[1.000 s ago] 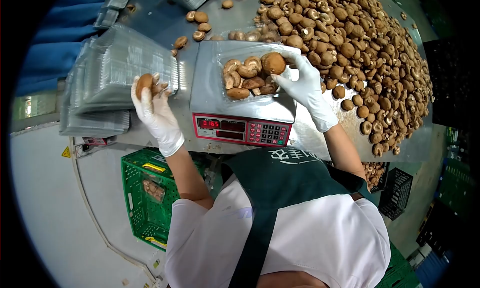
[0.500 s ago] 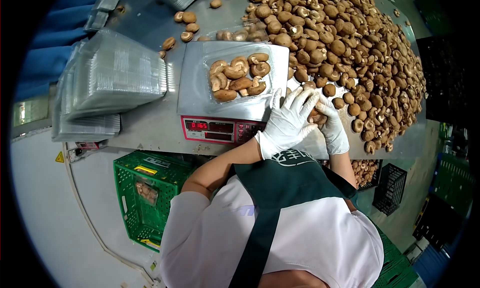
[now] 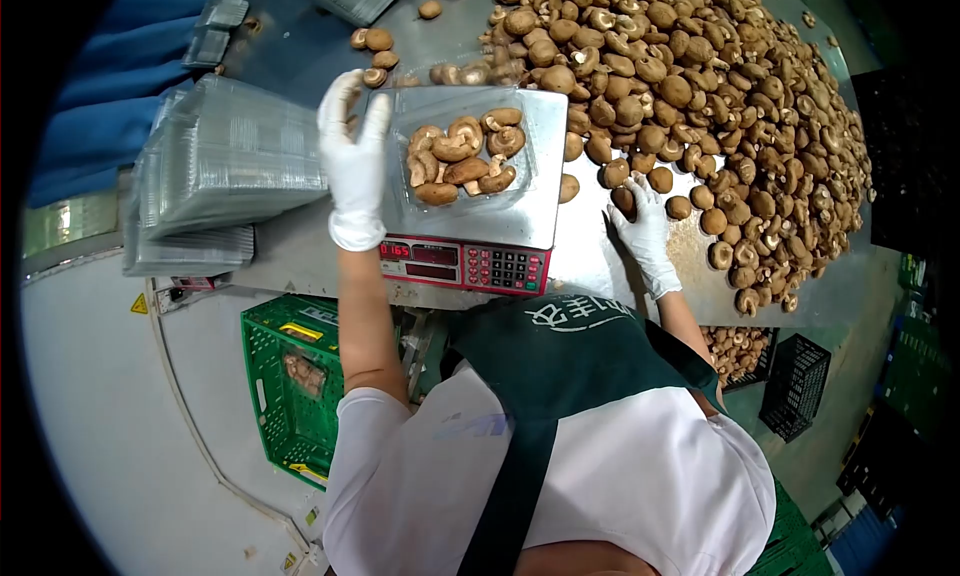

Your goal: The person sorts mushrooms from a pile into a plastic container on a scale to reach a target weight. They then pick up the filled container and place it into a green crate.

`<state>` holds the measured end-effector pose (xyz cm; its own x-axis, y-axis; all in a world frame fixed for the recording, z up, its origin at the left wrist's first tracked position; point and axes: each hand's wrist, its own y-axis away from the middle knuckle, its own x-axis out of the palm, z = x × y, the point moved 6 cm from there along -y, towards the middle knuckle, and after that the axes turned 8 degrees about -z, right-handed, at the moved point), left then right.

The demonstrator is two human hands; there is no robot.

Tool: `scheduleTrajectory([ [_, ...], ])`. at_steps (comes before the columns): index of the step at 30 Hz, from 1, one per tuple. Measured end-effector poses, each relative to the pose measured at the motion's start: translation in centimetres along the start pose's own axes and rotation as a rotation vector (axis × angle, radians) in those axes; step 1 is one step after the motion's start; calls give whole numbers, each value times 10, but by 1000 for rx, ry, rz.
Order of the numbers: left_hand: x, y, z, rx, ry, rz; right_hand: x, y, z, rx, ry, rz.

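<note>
My left hand [image 3: 356, 166], in a white glove, is raised at the left edge of the scale [image 3: 540, 216], fingers curved and apart. A bit of brown shows between its thumb and fingers, apparently a mushroom on the table behind. My gloved right hand [image 3: 645, 234] is low over the table right of the scale, with a shiitake mushroom [image 3: 623, 200] between thumb and fingers. On the scale sits an open clear plastic tray [image 3: 408, 202] holding several mushrooms [image 3: 465, 169], some stem side up. The red display [image 3: 397, 251] appears to read 0.165.
Stacked clear trays [image 3: 240, 156] stand left of the scale. A large mushroom heap [image 3: 700, 96] covers the table's right side. Another filled tray [image 3: 460, 73] lies behind the scale. Below the table edge are a green crate [image 3: 262, 376] and a black crate [image 3: 795, 386].
My left hand has left my right hand and swung across to the scale's left side. My right hand stays near the heap with a mushroom at its fingers. The view shifted slightly.
</note>
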<state>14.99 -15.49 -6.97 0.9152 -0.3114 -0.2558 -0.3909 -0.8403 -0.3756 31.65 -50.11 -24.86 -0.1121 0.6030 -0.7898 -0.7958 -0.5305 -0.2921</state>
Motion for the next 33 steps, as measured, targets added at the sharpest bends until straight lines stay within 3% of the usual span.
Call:
scheduleTrajectory([
  [4,-8,-43,42,-152,52,6,-28,-16,6,53,-77,-107],
  [7,14,-62,88,-270,-9,105,-41,-25,9,88,-191,-179],
  [11,50,-62,99,-439,-58,230,-52,-43,30,66,-323,-235],
  [13,69,-65,131,-533,119,302,-54,-47,38,63,-307,-226],
  [15,74,-66,121,-559,117,288,-53,-50,45,56,-327,-192],
  [17,69,-66,106,-611,325,153,-53,-53,54,68,-344,-181],
  [19,56,-68,85,-485,434,89,-52,-55,60,92,-389,-164],
  [25,-4,-29,34,-278,505,253,-43,-56,81,157,-514,-87],
  [27,-18,-3,25,-201,92,403,-42,-60,97,178,-577,23],
  [33,-29,64,62,-456,66,373,-20,-54,119,198,-675,264],
])
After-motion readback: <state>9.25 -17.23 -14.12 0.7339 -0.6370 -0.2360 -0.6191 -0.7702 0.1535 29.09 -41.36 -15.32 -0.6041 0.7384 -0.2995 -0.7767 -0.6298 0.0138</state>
